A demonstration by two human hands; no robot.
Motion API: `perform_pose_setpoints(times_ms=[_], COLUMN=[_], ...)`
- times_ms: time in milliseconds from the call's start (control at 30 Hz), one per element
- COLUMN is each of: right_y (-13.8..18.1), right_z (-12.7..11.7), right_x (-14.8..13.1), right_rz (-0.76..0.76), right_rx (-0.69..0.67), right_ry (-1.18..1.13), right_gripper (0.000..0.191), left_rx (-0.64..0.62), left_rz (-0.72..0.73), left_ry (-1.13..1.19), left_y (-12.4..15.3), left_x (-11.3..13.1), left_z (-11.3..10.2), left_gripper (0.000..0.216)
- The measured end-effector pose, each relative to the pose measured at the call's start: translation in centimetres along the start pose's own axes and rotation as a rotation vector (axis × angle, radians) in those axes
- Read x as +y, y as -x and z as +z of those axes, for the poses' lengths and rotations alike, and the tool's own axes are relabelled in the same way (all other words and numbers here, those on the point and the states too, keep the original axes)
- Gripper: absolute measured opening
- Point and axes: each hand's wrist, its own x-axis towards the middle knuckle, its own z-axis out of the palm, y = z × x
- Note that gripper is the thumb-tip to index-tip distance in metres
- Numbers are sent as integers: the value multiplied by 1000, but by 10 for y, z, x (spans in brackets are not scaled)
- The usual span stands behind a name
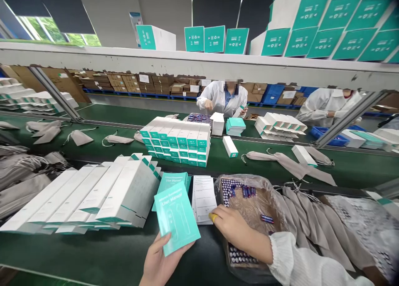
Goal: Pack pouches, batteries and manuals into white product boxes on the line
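My left hand (pixel 165 252) grips a teal user manual (pixel 177 219) by its lower edge, thumb on the cover. Behind it lies a stack of the same teal manuals (pixel 171 181), partly covered. Bent fingers of my right hand (pixel 226 223), one wearing a yellow finger cot (pixel 213 217), pinch at the lower right edge of a printed white leaflet (pixel 203 198) on its pile. Under my right forearm is a plastic-lined box (pixel 276 190) of batteries, with several batteries (pixel 248 191) lying loose on the brown sheet inside.
Long white boxes (pixel 115 190) are stacked at left. Grey drawstring pouches (pixel 307 219) lie right of the batteries. Across the green belt (pixel 106 153) stand more stacked boxes (pixel 177 140). A person in a white coat (pixel 222 97) works opposite, another at far right. A shelf (pixel 193 65) crosses overhead.
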Motion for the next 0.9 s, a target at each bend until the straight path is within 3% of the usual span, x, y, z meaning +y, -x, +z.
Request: perform_pose_setpoints(times_ms=[100, 300, 467, 500, 567, 667, 800, 900], right_y=[-3, -12, -5, -2, 7, 20, 34, 45], right_z=[-4, -7, -36, -42, -47, -36, -10, -8], right_x=[1, 7, 16, 12, -2, -28, -41, -35], right_rz=[40, 126, 366, 334, 108, -232, -290, -277], right_rx=[18, 110, 420, 470, 504, 430, 384, 309], right_ry=[-102, -328, -380, -385, -405, -349, -114, -92], right_gripper=[15, 13, 26, 28, 27, 25, 16, 13], left_rx=[61, 145, 175, 181, 156, 37, 19, 70], left_rz=[43, -4, -18, -29, -80, -203, -175, -123], left_ry=[-56, -74, -39, -23, 23, 83, -41, -157], left_y=[2, 14, 16, 14, 9, 1, -5, -8], left_x=[-1, -2, -10, -12, -18, -28, -41, -51], left_z=[4, 11, 15, 19, 28, 44, 56, 60], left_gripper=[85, 79, 73, 68, 55, 50, 56, 64])
